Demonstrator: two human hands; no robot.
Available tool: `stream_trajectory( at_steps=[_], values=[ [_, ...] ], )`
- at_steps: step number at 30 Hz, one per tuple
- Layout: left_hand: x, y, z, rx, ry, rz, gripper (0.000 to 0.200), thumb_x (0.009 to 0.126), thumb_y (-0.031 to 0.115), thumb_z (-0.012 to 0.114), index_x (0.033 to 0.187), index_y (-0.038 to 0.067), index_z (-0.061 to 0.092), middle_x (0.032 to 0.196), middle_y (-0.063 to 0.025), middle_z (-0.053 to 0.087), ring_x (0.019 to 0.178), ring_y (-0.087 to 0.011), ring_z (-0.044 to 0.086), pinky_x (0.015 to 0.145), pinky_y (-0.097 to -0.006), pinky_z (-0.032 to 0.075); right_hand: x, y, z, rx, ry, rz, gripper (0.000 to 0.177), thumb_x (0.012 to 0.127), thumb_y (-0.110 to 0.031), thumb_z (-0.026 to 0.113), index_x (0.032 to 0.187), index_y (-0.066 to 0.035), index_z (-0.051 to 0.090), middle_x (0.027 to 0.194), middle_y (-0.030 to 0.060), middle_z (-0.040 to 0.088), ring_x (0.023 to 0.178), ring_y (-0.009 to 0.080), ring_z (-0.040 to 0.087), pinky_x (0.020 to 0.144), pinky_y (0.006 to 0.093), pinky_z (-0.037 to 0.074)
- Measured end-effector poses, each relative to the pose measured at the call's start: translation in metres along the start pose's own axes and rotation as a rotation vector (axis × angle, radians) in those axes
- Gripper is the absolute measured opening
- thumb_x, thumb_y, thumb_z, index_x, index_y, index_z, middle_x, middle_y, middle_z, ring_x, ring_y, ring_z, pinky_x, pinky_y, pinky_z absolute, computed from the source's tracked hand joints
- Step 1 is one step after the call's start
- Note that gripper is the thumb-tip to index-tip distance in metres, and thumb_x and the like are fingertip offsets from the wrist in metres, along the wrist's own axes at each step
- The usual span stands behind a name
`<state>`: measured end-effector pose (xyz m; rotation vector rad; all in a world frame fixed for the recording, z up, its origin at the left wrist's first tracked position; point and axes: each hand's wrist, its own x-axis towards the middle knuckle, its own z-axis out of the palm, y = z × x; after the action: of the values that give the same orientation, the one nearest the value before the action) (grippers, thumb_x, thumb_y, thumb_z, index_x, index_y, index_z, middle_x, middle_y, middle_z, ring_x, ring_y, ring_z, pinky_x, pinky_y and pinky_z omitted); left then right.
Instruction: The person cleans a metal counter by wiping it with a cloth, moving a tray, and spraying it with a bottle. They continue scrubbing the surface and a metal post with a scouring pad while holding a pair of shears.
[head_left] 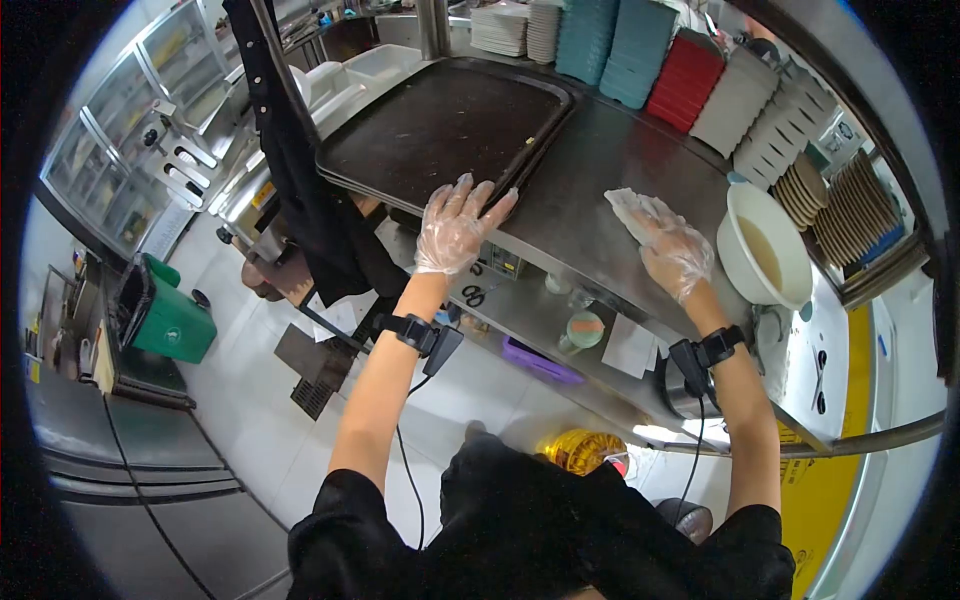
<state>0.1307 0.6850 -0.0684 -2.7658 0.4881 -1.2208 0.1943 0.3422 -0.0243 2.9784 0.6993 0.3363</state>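
Both my hands wear clear plastic gloves. My left hand [452,228] lies with fingers spread on the near right corner of a stack of dark trays [440,130]. Under my right hand [680,252] is a white cloth [628,208], gripped against the steel counter [610,160]. To the right of that hand stands a white bowl [750,240] with cloudy liquid in it.
Along the counter's back stand stacks of teal trays [637,50], red trays [686,80] and white dishes [498,28]. Brown plates [856,215] stand at the right. A lower shelf [520,310] holds small items. A green bin [170,315] is at the left.
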Motion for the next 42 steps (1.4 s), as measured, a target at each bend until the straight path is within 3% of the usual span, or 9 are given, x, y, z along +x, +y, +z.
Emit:
stream_trajectory(
  at_steps=[12,18,20,26,30,33,35,37,42],
  values=[
    [0.009,0.012,-0.018,-0.222,-0.018,-0.106,0.045,0.093,0.017,0.057,0.138,0.020,0.050,0.136,-0.0067,0.053,0.131,-0.0321,0.045,0.108,-0.0503,0.035,-0.007,0.002,0.009,0.090,-0.003,0.033,0.059,0.082,-0.019,0.057,0.140,-0.024,0.049,0.135,0.0129,0.055,0.117,0.0347,0.056,0.101,0.0429,0.045],
    [0.026,0.069,0.004,-0.655,0.180,-0.172,0.018,0.089,0.009,0.056,0.104,0.006,0.066,0.103,-0.0118,0.066,0.100,-0.0342,0.063,0.088,-0.0431,0.052,-0.027,-0.047,-0.006,-0.109,0.110,-0.332,0.056,0.082,-0.010,0.055,0.135,-0.028,0.055,0.128,0.0136,0.057,0.105,0.0365,0.060,0.087,0.0462,0.053],
    [0.037,0.083,0.021,-0.660,0.221,-0.153,0.017,0.092,0.011,0.052,0.102,0.008,0.066,0.101,-0.0127,0.066,0.097,-0.0346,0.063,0.084,-0.0444,0.052,-0.015,-0.049,-0.028,-0.036,-0.215,-0.181,0.053,0.087,-0.009,0.051,0.136,-0.030,0.054,0.132,0.0148,0.053,0.110,0.0389,0.057,0.091,0.0466,0.051],
    [0.053,0.093,0.051,-0.730,0.088,-0.431,0.015,0.095,0.008,0.052,0.107,0.010,0.060,0.101,-0.0148,0.063,0.094,-0.0366,0.061,0.076,-0.0440,0.050,0.032,-0.013,0.018,-0.079,-0.042,-0.173,0.049,0.092,-0.011,0.049,0.135,-0.034,0.054,0.128,0.0136,0.055,0.114,0.0374,0.056,0.096,0.0433,0.048],
    [0.049,0.095,0.062,-0.624,0.196,-0.371,0.019,0.094,0.006,0.052,0.110,0.011,0.059,0.103,-0.0140,0.063,0.100,-0.0373,0.060,0.081,-0.0452,0.050,0.094,-0.005,0.019,0.187,-0.148,0.359,0.059,0.097,-0.056,0.038,0.136,-0.014,0.053,0.132,0.0184,0.058,0.120,0.0365,0.055,0.104,0.0447,0.042],
    [0.050,0.094,0.063,-0.543,0.185,-0.389,0.023,0.092,0.003,0.051,0.113,0.012,0.058,0.108,-0.0125,0.063,0.108,-0.0370,0.058,0.087,-0.0459,0.051,0.146,0.015,0.046,0.276,-0.153,0.571,0.064,0.093,-0.058,0.044,0.133,-0.010,0.055,0.130,0.0176,0.059,0.120,0.0349,0.056,0.102,0.0428,0.044],
    [0.052,0.094,0.062,-0.552,0.051,-0.444,0.034,0.086,-0.001,0.051,0.118,0.010,0.055,0.114,-0.0094,0.061,0.120,-0.0356,0.054,0.095,-0.0448,0.050,0.154,0.034,0.066,0.169,-0.110,0.445,0.067,0.089,-0.060,0.047,0.128,-0.006,0.057,0.128,0.0148,0.061,0.120,0.0333,0.057,0.101,0.0413,0.045],
    [0.052,0.095,0.058,-0.555,0.019,-0.460,0.036,0.086,-0.002,0.051,0.119,0.011,0.056,0.115,-0.0092,0.061,0.121,-0.0353,0.053,0.096,-0.0446,0.049,0.156,0.040,0.074,0.021,-0.313,0.260,0.039,0.100,-0.026,0.040,0.138,-0.021,0.049,0.128,0.0162,0.059,0.115,0.0336,0.059,0.097,0.0398,0.048],
    [0.051,0.096,0.062,-0.580,0.046,-0.446,0.039,0.085,-0.004,0.048,0.120,0.012,0.056,0.118,-0.0089,0.061,0.123,-0.0347,0.052,0.098,-0.0437,0.049,0.055,-0.023,-0.004,-0.070,-0.142,-0.093,0.040,0.101,-0.026,0.038,0.140,-0.021,0.047,0.127,0.0197,0.058,0.106,0.0363,0.063,0.089,0.0434,0.052]
  ],
)
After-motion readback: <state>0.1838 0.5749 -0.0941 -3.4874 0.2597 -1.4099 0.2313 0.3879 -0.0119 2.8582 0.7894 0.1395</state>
